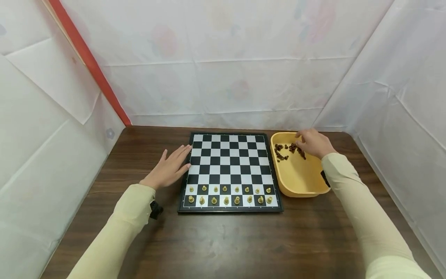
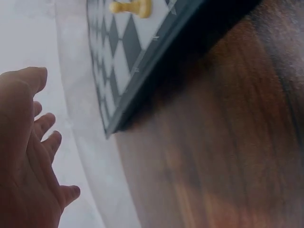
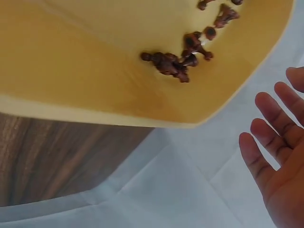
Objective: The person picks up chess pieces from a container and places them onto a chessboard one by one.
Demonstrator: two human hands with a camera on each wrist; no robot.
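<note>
A black-and-white chessboard [image 1: 230, 170] lies in the middle of a dark wooden table [image 1: 223, 244]. Cream pieces [image 1: 226, 193] fill its two nearest rows. To its right, a yellow tub [image 1: 303, 186] holds several dark brown pieces [image 1: 283, 152]. My left hand [image 1: 170, 166] rests flat beside the board's left edge, fingers straight and touching it. My right hand [image 1: 313, 142] hovers over the tub's far end, just above the dark pieces. In the right wrist view its fingers [image 3: 273, 118] are spread and hold nothing, beside the tub [image 3: 95, 71] and the pieces [image 3: 175, 59]. The left wrist view shows my left hand [image 2: 28, 156], the board's edge [image 2: 142, 71] and one cream piece [image 2: 130, 6].
White sheeting walls in the table on the left, back and right, with a red strip [image 1: 87, 58] running down the back left corner. Bare wood stretches in front of the board and to its left.
</note>
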